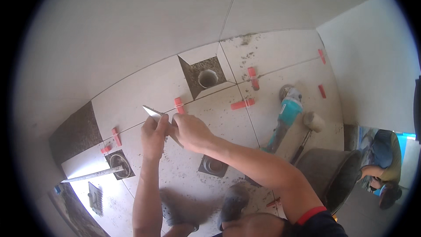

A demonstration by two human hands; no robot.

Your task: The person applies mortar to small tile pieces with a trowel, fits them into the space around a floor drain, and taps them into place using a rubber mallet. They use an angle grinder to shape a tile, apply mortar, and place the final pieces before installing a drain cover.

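My left hand [153,136] and my right hand [189,131] are closed together on a narrow, pointed pale tile piece [150,112] over the tiled floor. Its tip sticks out up and left; part is hidden by my fingers. Beyond them is a square floor cutout [197,66] with a round pipe opening [208,78], framed by angled tile pieces [214,87]. Red levelling wedges [242,104] sit along the tile joints.
An angle grinder [289,110], mallet [313,122] and dark bucket [326,175] are right. Left lie a notched trowel [95,198], long bar [92,174] and two dark openings [79,131]. My feet are below; another person [381,162] is beyond a right-side opening.
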